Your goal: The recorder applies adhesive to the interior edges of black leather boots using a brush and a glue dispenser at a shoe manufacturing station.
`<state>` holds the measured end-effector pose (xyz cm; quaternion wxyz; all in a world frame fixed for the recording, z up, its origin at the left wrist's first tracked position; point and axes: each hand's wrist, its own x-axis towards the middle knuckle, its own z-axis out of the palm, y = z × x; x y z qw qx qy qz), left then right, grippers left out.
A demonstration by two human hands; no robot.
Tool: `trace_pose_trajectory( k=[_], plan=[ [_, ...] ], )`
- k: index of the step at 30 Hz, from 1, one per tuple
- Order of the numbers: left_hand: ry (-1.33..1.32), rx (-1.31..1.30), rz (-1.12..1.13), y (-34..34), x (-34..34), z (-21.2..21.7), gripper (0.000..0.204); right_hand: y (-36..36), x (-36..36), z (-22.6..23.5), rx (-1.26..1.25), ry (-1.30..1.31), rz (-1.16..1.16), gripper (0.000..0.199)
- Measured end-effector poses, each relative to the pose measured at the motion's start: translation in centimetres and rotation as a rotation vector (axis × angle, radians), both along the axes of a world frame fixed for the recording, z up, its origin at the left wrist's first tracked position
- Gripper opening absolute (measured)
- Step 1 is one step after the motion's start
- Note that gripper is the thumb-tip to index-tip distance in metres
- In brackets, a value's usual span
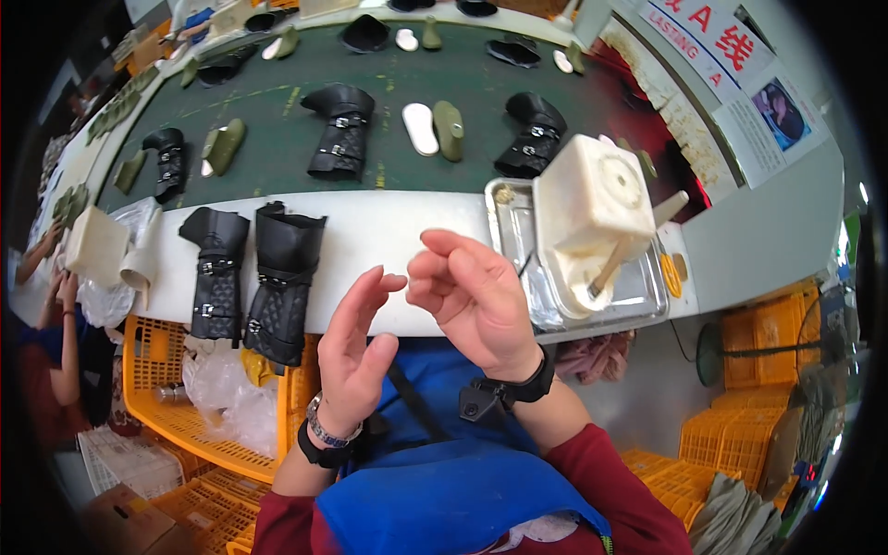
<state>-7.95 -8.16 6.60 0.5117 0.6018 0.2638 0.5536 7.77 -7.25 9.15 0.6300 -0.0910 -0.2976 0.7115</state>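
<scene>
Nearest the lens, a blue apron (444,499) covers the person's lap, red sleeves at either side; above it the left hand (356,347) is raised with its palm open and fingers spread loosely, holding nothing; the right hand (476,301) hovers just beside it, fingers curled slackly inward and also empty, the two almost touching at the fingertips, seemingly rubbing or clearing them. Both hang over the near edge of the white desk (388,231); two black quilted boot uppers (250,277) with buckled straps lie side by side toward its left end, draped over the near edge within easy reach; at the right end a steel tray (647,291) holds a cream glue pot (587,208) with a brush handle (638,240) poking out.
</scene>
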Motion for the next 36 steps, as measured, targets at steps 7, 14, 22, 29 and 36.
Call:
trace_pose_trajectory(
  k=[7,14,22,29,36],
  plan=[
    [-0.08,-0.135,0.045,1.2,-2.3,0.0,0.048,0.3,-2.8,-1.0,-0.113,-0.335,0.019,0.03],
    [-0.159,-0.451,-0.165,0.7,-2.0,-1.1,0.039,-0.8,-4.5,-2.0,-0.02,-0.648,0.008,0.046],
    [0.049,-0.338,-0.176,0.3,-3.4,-2.3,0.036,-0.5,-4.8,-4.3,0.097,-0.862,-0.095,0.059],
    [0.082,-0.488,-0.261,0.7,-4.8,-1.8,0.03,-0.9,-4.7,-3.5,-0.141,-0.487,0.178,0.064],
    [0.295,-0.279,-0.093,0.8,-4.3,-2.9,0.023,-1.3,-5.1,-4.8,-0.215,-0.465,0.099,0.058]
  ],
)
